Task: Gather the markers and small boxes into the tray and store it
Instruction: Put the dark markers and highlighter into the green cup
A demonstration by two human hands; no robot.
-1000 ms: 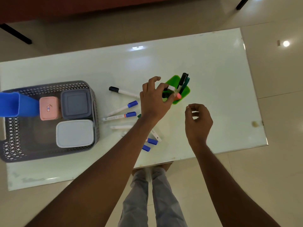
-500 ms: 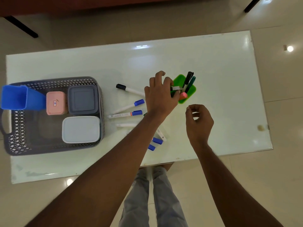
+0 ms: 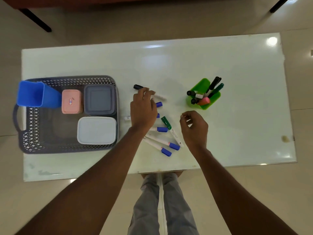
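My left hand (image 3: 143, 108) hovers palm down over loose markers on the white table (image 3: 240, 129), fingers spread, fingertips at a black-capped marker (image 3: 138, 86). It hides parts of several blue-capped markers (image 3: 173, 146). A green-capped marker (image 3: 166, 122) lies between my hands. My right hand (image 3: 194, 128) is loosely curled with nothing in it, just below a green holder (image 3: 205, 82) with several markers standing in it. At the left, the grey perforated tray (image 3: 67, 79) holds a pink box (image 3: 71, 101), a grey box (image 3: 100, 99), a white box (image 3: 96, 130) and a blue cup (image 3: 32, 95).
The table's near edge runs just above my legs (image 3: 162, 200). A small brownish spot (image 3: 285, 138) sits near the right edge. Dark furniture legs (image 3: 36, 20) stand on the tiled floor beyond the table.
My left hand has left the green holder and moved left and down onto the loose markers. The right hand has hardly moved. The view has shifted left.
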